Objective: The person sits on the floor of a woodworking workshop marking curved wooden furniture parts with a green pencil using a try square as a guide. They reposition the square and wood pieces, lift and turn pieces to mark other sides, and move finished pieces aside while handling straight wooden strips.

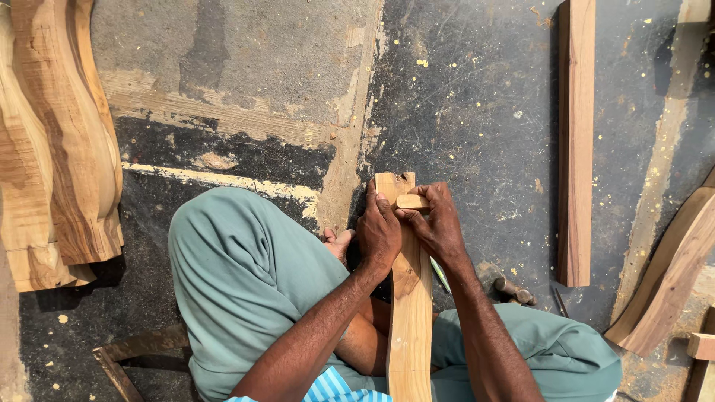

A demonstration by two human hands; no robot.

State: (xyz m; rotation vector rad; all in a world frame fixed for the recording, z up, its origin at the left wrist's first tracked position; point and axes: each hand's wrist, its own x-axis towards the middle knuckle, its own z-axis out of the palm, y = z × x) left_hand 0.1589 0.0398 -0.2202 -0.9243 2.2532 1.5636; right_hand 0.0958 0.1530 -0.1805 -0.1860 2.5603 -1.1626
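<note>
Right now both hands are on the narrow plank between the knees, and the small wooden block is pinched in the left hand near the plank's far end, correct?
Not quite. The head view shows the small wooden block pinched in the right hand, not the left. The left hand grips the narrow plank beside it. The rest holds: both hands are at the plank's far end, between the knees.

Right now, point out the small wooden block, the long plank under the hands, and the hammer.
small wooden block [412, 201], head view, its top face.
long plank [410, 327], head view, mid-length.
hammer [514, 289], head view, its handle.
</note>
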